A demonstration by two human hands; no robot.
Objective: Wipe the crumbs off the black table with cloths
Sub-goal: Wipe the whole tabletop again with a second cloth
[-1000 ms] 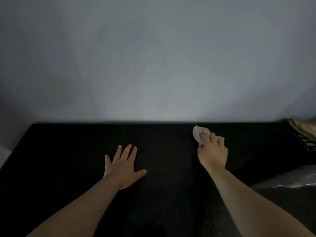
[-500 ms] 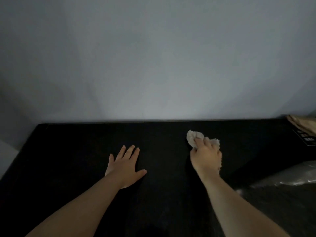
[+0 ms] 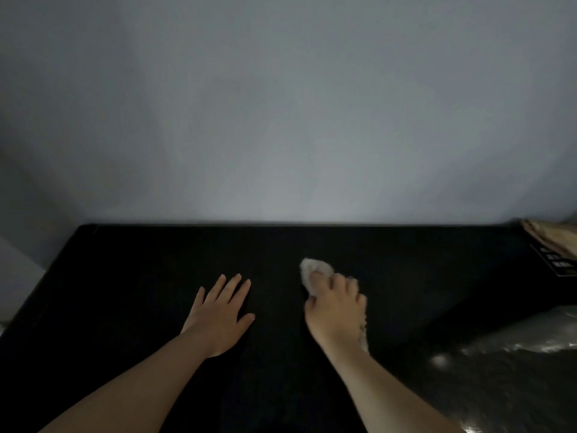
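Observation:
A black table (image 3: 131,276) fills the lower half of the view, its far edge against a grey wall. My right hand (image 3: 335,310) presses a small pale crumpled cloth (image 3: 313,270) onto the table near the middle, fingers curled over it; cloth shows past the fingertips and along the hand's right side. My left hand (image 3: 220,314) lies flat on the table to the left, fingers spread, holding nothing. The scene is dim and I make out no crumbs.
A tan bag with a black label (image 3: 555,245) sits at the table's far right corner. Shiny clear plastic (image 3: 515,354) lies at the near right. The table's left edge drops off beside a pale floor strip.
My right hand has slid the cloth leftward and toward me across the table. My left hand has stayed in place, flat.

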